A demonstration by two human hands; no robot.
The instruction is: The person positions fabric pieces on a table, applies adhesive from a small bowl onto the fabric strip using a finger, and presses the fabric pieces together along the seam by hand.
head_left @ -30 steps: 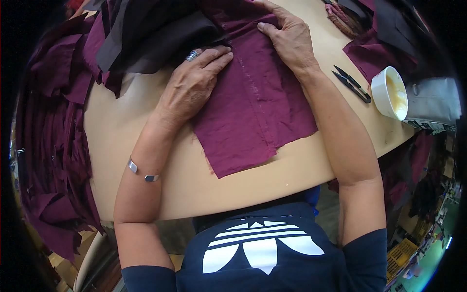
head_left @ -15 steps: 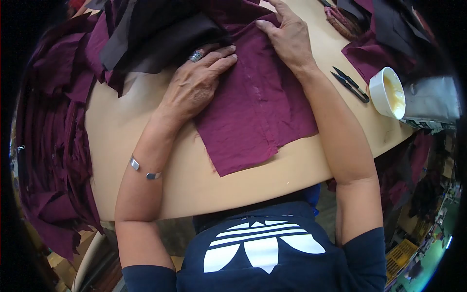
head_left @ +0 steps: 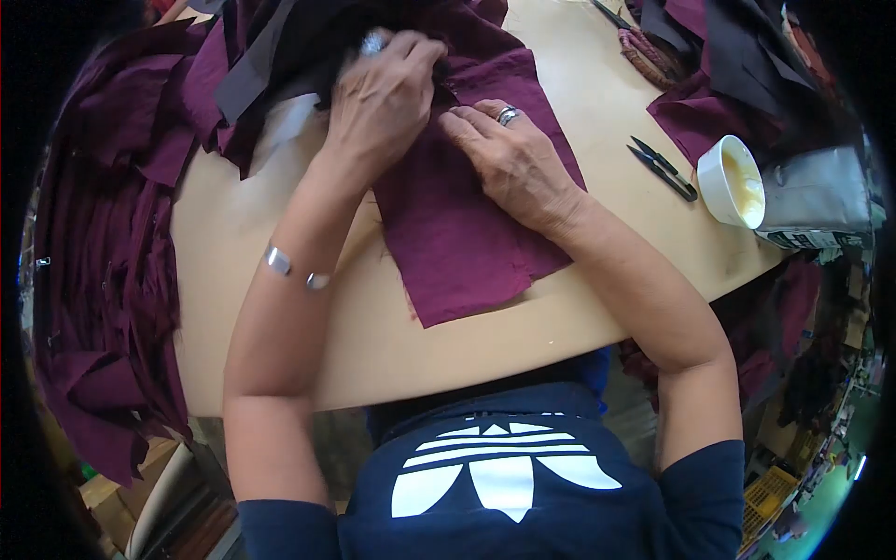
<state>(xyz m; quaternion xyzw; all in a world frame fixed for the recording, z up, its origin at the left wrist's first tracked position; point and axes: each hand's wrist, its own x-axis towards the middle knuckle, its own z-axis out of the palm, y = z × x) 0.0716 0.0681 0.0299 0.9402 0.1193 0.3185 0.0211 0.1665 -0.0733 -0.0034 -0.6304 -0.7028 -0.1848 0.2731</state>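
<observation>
While a bowl (head_left: 719, 187) holds creamy paste (head_left: 749, 191), left hand (head_left: 383, 103) at dark cloth (head_left: 303, 56), right hand (head_left: 521, 166) on maroon cloth (head_left: 448, 247), grips unclear.

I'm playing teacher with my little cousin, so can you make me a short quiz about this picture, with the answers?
1. Where is the shiny metal cuff?
A) on the right forearm
B) on the left forearm
C) on both forearms

2. True or false: the white bowl has something pale yellow in it.

3. Fill in the colour: the right hand is on the ____ cloth.

Key: 1 B; 2 true; 3 maroon
</observation>
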